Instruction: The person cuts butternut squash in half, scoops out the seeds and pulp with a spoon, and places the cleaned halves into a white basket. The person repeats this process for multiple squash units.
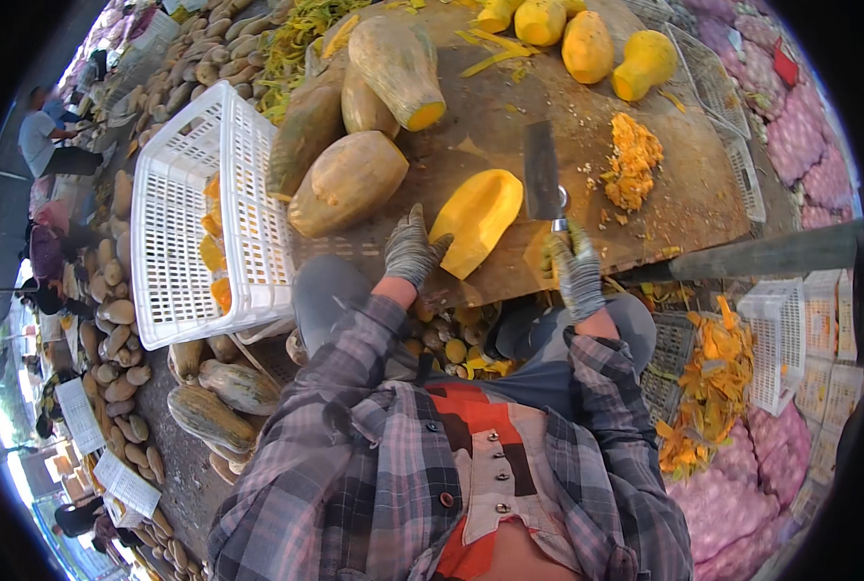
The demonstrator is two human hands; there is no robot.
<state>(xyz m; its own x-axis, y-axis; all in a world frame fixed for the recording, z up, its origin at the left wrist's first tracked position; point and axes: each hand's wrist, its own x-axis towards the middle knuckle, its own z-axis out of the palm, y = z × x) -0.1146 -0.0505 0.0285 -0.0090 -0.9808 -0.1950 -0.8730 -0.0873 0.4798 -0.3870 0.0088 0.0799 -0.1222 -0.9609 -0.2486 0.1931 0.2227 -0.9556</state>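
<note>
My right hand point(576, 269), in a striped knit glove, grips the handle of a cleaver point(541, 171). The blade points away from me above the wooden table point(475, 102). Left of it lies a peeled, hollowed-out half of an orange pumpkin point(479, 214), cut side up. My gloved left hand point(414, 250) is beside that half with fingers spread, its thumb at the near left edge; firm contact is hard to judge. Unpeeled long pumpkins point(348, 183) rest left of the hand, one with a cut orange end point(426, 115). A heap of scooped pumpkin pulp point(632, 163) sits right of the blade.
A white plastic crate point(214, 218) holding orange pieces stands against the table's left side. Peeled pumpkins point(588, 47) stand at the far edge. A dark pole point(759, 250) juts in from the right, above a crate heaped with scraps point(715, 385). A person point(50, 138) works far left.
</note>
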